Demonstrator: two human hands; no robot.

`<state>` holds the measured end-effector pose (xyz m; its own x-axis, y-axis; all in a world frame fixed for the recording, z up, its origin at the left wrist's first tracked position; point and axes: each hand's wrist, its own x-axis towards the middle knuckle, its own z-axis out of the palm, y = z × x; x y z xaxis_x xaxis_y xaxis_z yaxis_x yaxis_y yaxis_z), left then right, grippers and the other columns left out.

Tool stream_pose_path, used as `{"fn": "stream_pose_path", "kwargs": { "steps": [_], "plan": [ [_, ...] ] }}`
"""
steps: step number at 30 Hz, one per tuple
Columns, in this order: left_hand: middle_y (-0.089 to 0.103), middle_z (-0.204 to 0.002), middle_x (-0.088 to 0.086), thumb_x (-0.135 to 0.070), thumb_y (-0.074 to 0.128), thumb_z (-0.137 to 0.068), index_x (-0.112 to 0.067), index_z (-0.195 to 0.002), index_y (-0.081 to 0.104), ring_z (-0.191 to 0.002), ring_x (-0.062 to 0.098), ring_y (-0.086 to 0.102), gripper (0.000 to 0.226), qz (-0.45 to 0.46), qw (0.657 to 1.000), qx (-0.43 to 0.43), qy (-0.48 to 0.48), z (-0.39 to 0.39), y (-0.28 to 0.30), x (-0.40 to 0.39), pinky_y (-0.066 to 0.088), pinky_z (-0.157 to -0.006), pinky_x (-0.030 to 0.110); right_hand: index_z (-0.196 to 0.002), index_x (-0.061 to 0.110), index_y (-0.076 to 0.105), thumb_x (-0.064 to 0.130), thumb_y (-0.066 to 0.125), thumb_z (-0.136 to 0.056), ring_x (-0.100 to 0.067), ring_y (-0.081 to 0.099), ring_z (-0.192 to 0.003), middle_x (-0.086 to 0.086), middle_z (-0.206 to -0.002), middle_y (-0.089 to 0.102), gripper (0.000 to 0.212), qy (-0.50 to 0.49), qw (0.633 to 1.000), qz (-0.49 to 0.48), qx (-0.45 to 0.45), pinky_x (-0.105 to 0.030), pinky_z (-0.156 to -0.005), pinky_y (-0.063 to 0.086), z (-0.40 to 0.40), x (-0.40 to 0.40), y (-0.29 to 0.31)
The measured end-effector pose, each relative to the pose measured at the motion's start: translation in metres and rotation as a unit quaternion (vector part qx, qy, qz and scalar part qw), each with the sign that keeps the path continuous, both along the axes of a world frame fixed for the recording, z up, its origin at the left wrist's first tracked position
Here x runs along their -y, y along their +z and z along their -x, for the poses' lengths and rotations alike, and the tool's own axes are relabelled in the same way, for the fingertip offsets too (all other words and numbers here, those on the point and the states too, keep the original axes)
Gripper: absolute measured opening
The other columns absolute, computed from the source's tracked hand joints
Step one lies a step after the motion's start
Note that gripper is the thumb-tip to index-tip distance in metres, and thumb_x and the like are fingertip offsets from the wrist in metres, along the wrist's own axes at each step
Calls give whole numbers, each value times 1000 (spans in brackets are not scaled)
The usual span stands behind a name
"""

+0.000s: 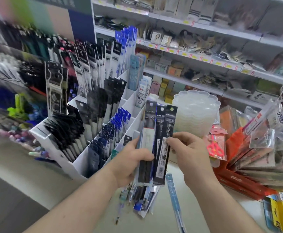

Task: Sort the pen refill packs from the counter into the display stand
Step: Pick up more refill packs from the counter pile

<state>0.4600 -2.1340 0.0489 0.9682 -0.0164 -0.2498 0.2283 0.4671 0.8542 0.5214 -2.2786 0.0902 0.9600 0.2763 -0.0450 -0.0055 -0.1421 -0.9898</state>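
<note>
Pen refill packs (156,142) stand fanned upright in front of the display stand (80,158), just off its right corner, held above the tabletop (164,219). The display stand, white and divided into compartments, is crowded with black and blue packs. Beside the stand to the right sits a stack of clear scalloped trays (197,111). The left hand (132,163) grips the bunch, fingers curled round its back. The right hand (190,148) pinches the rightmost black pack between thumb and fingers. Below the stand's near corner, more packs (144,197) lie loose, apparently mixed colours.
</note>
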Motion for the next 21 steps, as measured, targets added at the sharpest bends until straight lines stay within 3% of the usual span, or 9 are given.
{"fn": "stream_pose_path", "kwargs": {
  "steps": [6, 10, 13, 15, 17, 19, 21],
  "plan": [
    [72, -105, 18, -4, 66, -72, -11, -121, 60, -95, 36, 70, 50, -29, 999, -16, 35, 0, 3, 2, 57, -77, 48, -75, 9, 63, 2, 54, -97, -6, 55, -53, 1, -65, 65, 24, 9, 996, -71, -50, -20, -52, 46, 3, -9, 0],
    [73, -95, 13, -2, 69, -70, -10, -115, 63, -91, 32, 71, 46, -74, 995, -14, 69, 0, 6, 7, 57, -78, 45, -84, 10, 67, 10, 60, -97, -22, 62, -69, -7, -76, 70, 15, 24, 998, -55, -33, -42, -69, 54, 9, -16, -2],
    [72, -87, 10, 9, 65, -81, -10, -109, 64, -84, 27, 71, 34, -93, 992, -15, 88, 0, 8, 7, 57, -74, 42, -89, 12, 73, 9, 62, -95, -31, 68, -77, -11, -85, 75, 12, 38, 999, -25, -14, -49, -76, 58, 12, -19, -1],
    [69, -77, 5, 8, 68, -76, -9, -98, 64, -75, 23, 68, 28, -99, 988, -21, 113, 2, 6, 3, 56, -70, 39, -83, 12, 72, 7, 63, -95, -30, 64, -74, -14, -80, 72, 16, 14, 998, -47, -36, -52, -74, 56, 10, -18, -1],
    [66, -69, 3, 8, 68, -70, -10, -92, 62, -71, 24, 66, 29, -93, 986, -21, 134, 4, 2, -2, 54, -68, 38, -78, 13, 70, 5, 63, -93, -24, 55, -71, -9, -72, 64, 18, -27, 997, -63, -41, -46, -68, 49, 7, -18, -2],
    [68, -67, 1, 14, 64, -78, -13, -94, 62, -71, 21, 69, 31, -103, 984, -21, 143, 6, -2, -3, 55, -69, 37, -81, 10, 67, 0, 62, -90, -20, 50, -68, -4, -70, 61, 14, -52, 997, -44, -20, -38, -65, 44, 7, -19, -6],
    [75, -80, -2, 8, 68, -81, -16, -103, 63, -84, 22, 73, 32, -133, 981, -7, 141, 8, -3, 0, 57, -77, 40, -86, 9, 65, -1, 62, -86, -17, 50, -62, -2, -66, 61, 10, -52, 999, -6, -12, -34, -58, 43, 10, -20, -10]
  ]
}}
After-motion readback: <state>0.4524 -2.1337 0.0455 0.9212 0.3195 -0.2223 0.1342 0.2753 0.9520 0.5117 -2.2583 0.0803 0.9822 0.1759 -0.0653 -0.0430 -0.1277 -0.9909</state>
